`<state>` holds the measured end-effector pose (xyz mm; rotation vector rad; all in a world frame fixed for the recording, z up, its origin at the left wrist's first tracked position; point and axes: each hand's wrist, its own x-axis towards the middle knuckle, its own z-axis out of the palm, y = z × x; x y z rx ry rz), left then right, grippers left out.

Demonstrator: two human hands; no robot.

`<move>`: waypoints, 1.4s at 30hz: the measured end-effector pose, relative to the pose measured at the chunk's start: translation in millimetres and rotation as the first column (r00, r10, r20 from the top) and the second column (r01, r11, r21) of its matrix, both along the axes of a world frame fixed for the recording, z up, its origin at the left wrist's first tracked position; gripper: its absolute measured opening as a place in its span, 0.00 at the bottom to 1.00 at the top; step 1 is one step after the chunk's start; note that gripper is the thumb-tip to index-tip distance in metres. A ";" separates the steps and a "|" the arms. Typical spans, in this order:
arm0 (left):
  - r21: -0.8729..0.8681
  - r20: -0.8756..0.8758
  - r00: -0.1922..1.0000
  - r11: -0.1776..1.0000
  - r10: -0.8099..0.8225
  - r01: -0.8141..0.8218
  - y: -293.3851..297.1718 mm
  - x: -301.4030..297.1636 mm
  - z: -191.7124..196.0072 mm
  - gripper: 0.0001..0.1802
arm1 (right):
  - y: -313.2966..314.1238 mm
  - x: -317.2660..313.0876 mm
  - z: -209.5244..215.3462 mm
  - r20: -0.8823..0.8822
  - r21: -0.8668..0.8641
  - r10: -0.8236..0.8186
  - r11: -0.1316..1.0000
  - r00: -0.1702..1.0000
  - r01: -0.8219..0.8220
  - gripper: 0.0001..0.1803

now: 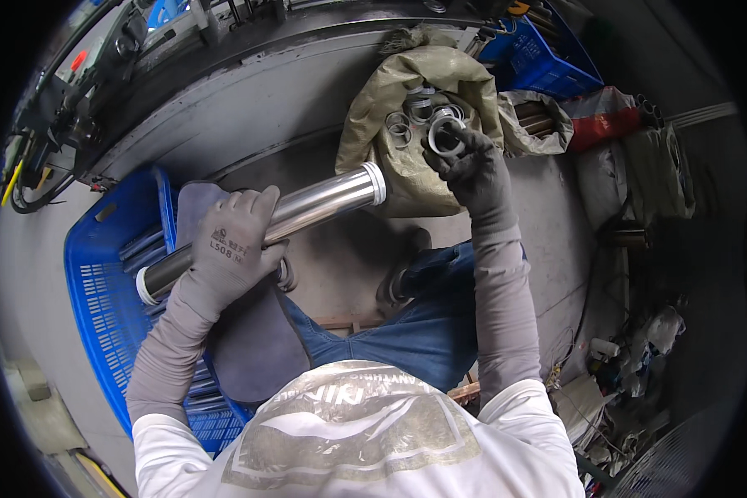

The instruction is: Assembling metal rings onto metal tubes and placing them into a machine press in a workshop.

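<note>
My gloved left hand [234,241] is wrapped round a shiny metal tube [323,202], which slants up to the right across my lap. White rings cap both its ends, a ring [375,183] at the upper right and another ring [146,286] at the lower left. Beyond the tube, my gloved right hand [473,166] pinches a white plastic ring [447,138] over an open woven sack [361,116]. More loose rings [398,129] lie in the sack's mouth, some partly hidden behind the hand.
To my left stands a blue plastic crate [99,332] holding several metal tubes. A machine bench [224,91] runs along the far side. Another blue crate [556,70], a sack of tubes [535,116] and a red bag [601,120] stand at far right. Bundled scraps [639,357] lie right.
</note>
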<state>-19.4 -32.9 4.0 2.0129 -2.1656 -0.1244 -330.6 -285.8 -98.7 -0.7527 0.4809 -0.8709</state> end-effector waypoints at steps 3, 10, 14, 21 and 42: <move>-0.056 0.024 0.999 0.998 -0.027 0.028 -7.4 8.0 14.6 0.39 | 26.5 5.9 8.2 0.173 0.082 0.006 0.996 0.985 -0.021 0.25; -0.518 0.277 0.952 0.855 0.131 0.033 -140.6 71.5 62.9 0.30 | 32.4 2.3 -1.0 -0.538 -0.715 -0.433 0.690 0.723 -0.118 0.24; -0.449 0.354 0.843 0.864 0.406 -0.228 -221.3 101.6 103.2 0.29 | 39.7 20.1 22.5 -0.584 -0.720 -0.435 0.668 0.685 -0.188 0.21; -0.090 0.259 0.812 0.850 0.523 -0.518 -329.3 117.6 126.7 0.26 | 44.0 12.8 27.5 -0.556 -0.477 -0.248 0.877 0.793 -0.061 0.27; -0.133 0.086 0.804 0.806 0.589 -0.577 227.5 211.1 -164.4 0.30 | 27.3 11.9 -37.7 -0.371 -0.560 -0.197 0.827 0.907 -0.049 0.25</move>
